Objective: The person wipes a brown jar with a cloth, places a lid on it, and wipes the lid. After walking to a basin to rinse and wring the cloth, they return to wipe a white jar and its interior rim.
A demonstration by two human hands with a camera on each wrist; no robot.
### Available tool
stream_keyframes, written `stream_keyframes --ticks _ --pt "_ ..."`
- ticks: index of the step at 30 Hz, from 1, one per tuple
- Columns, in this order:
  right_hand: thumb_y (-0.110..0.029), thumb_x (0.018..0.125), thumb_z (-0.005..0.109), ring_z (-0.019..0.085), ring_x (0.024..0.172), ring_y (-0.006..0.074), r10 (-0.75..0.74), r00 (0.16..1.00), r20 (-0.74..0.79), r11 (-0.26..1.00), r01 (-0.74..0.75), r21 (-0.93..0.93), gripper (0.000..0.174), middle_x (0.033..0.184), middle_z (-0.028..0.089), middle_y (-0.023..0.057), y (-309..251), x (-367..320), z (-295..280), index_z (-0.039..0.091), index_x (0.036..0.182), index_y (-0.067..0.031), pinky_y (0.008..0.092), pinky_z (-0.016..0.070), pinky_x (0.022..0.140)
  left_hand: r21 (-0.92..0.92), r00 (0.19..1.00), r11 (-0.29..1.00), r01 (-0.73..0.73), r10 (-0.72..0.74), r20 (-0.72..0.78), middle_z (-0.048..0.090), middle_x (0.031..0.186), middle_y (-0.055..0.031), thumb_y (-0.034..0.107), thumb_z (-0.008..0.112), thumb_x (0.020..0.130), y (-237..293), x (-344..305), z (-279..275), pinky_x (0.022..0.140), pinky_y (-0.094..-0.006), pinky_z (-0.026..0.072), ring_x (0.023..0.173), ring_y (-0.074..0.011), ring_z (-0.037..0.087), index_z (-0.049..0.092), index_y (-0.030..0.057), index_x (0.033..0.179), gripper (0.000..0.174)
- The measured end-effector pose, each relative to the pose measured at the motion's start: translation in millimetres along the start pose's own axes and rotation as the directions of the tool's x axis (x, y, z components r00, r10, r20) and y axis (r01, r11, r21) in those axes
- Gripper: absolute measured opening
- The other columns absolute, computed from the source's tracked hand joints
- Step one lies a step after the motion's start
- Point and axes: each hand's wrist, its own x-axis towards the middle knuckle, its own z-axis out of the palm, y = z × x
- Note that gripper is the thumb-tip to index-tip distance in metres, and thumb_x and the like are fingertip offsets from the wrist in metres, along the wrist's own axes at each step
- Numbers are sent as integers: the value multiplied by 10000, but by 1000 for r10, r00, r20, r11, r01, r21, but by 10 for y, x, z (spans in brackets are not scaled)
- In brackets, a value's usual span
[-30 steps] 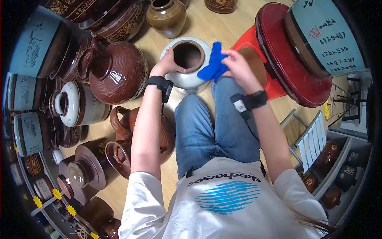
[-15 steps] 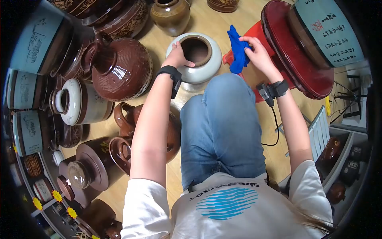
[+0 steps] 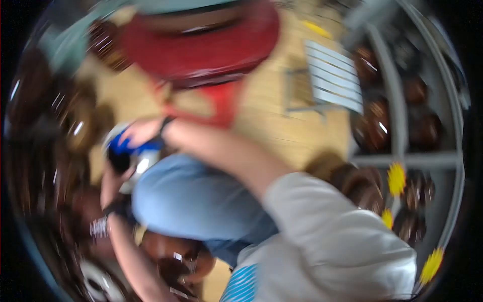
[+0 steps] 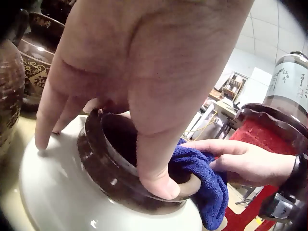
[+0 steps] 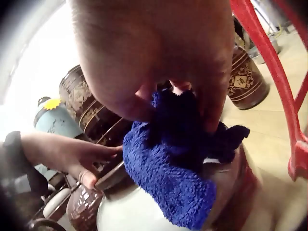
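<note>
A white jar (image 4: pixel 62 178) with a brown rim (image 4: pixel 115 178) stands close in front of the knees. My left hand (image 4: pixel 144 91) grips it at the mouth, thumb over the rim and fingers spread to the rim and the white shoulder opposite. In my right hand (image 5: pixel 159 62) a fuzzy blue cloth (image 5: pixel 168 178) is bunched between thumb and fingers. The cloth lies over the rim and hangs down outside, beside the left thumb in the left wrist view. Much of the jar is hidden by hands and cloth in the blurred head view.
Brown glazed jars (image 3: pixel 171 246) crowd the left side. A red stool (image 3: pixel 216 100) carries a dark red round lid (image 3: pixel 201 55) with a large jar on it. Farther right are a small slatted seat (image 3: pixel 334 75) and grey shelves (image 3: pixel 407 160) holding pots.
The head view has swung to the right and blurred. My right hand has brought the blue cloth from beside the knee to the jar's mouth. The left hand remains at the rim.
</note>
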Motion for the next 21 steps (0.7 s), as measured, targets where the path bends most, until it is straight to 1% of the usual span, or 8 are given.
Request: stream_keyframes --ticks 1,2,4,12,15,18,19,21 --pt "-264 716 565 563 965 220 -42 999 -18 996 40 -79 432 1038 611 115 125 92 140 583 1130 -145 332 431 867 254 985 953 165 -172 7 493 1173 -97 25 703 687 684 -133 79 916 -308 383 1041 -193 489 331 -17 1262 686" --pt "-324 681 588 563 964 243 -4 1000 -6 991 3 -136 468 1053 605 126 172 149 159 593 1113 -144 358 432 858 -30 953 952 304 -304 0 483 1196 -96 3 683 693 1006 -172 188 921 -305 373 1056 -204 480 303 -3 1290 707" --pt "-382 592 647 524 981 324 -12 998 -60 923 -12 -384 513 1029 594 167 312 312 366 621 1065 -185 394 433 838 88 962 960 267 -271 35 478 1199 -91 29 683 691 -206 -205 -273 882 -309 383 1048 -212 475 306 19 1296 714" --pt "-290 605 664 498 969 342 1 997 -78 941 -27 -338 454 1063 515 215 216 125 603 624 1051 -215 403 427 812 35 876 875 483 -483 -14 429 1252 -142 105 718 691 -763 -225 -644 916 -327 363 1088 -211 435 138 5 1368 898" --pt "-273 639 652 509 948 342 -72 996 -49 948 53 -313 464 1093 483 211 284 65 629 595 1098 -235 394 418 820 74 784 784 617 -620 31 401 1279 -149 151 724 703 122 -258 -309 893 -353 397 1107 -223 427 36 6 1382 978" --pt "-257 660 643 520 910 344 -159 984 -82 958 133 -255 479 1069 480 203 364 -111 614 569 1133 -239 391 419 807 14 863 866 501 -501 64 400 1282 -151 187 719 716 -631 -255 -627 823 -364 452 1104 -224 431 -20 1 1376 1008" --pt "-244 671 638 524 888 345 -208 971 -116 956 176 -234 486 1051 476 199 384 -192 610 555 1150 -240 392 420 792 102 729 728 678 -684 31 366 1310 -152 195 711 726 61 -257 -345 768 -434 472 1114 -265 421 -32 48 1386 1005" --pt "-212 694 625 524 862 351 -240 954 -177 957 201 -210 485 1004 474 189 387 -375 606 538 1170 -239 400 419 765 198 718 696 690 -692 -72 427 1249 -120 236 668 771 20 -264 -391 730 -426 475 1013 -260 473 47 92 1389 888"
